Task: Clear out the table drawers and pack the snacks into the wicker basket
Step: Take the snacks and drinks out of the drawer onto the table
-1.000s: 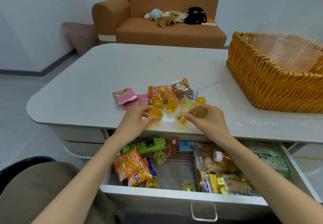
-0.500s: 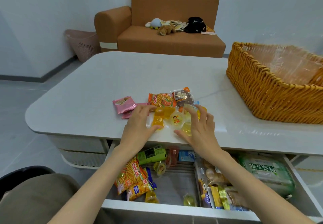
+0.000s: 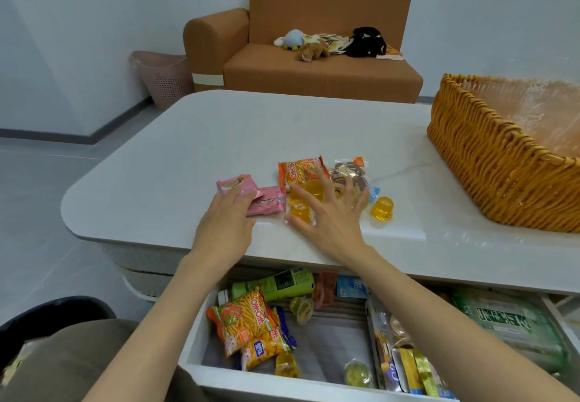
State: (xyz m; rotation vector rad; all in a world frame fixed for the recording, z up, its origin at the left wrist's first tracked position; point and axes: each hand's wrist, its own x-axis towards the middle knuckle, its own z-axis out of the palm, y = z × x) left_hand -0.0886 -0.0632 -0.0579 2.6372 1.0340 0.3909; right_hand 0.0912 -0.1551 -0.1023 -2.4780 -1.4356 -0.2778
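On the white table (image 3: 175,163) lies a cluster of snacks: two pink packets (image 3: 266,202), an orange snack bag (image 3: 298,169), a clear bag of brown sweets (image 3: 348,172) and yellow jelly cups (image 3: 382,208). My left hand (image 3: 224,222) rests on the nearer pink packet, fingers curled over it. My right hand (image 3: 329,213) lies spread flat over several jelly cups. The wicker basket (image 3: 489,163) stands at the right. Below, the open drawer (image 3: 329,339) holds orange snack bags (image 3: 248,320), a green bottle (image 3: 276,285), jelly cups and a green packet (image 3: 508,323).
A brown sofa (image 3: 314,65) with plush toys stands behind the table, and a pink laundry basket (image 3: 163,78) sits beside it. A black bin rim (image 3: 47,310) shows at the lower left, next to my knee.
My left hand slid left from the jelly cups onto the pink packet. My right hand spread out flat over the cups. One jelly cup now sits apart to the right.
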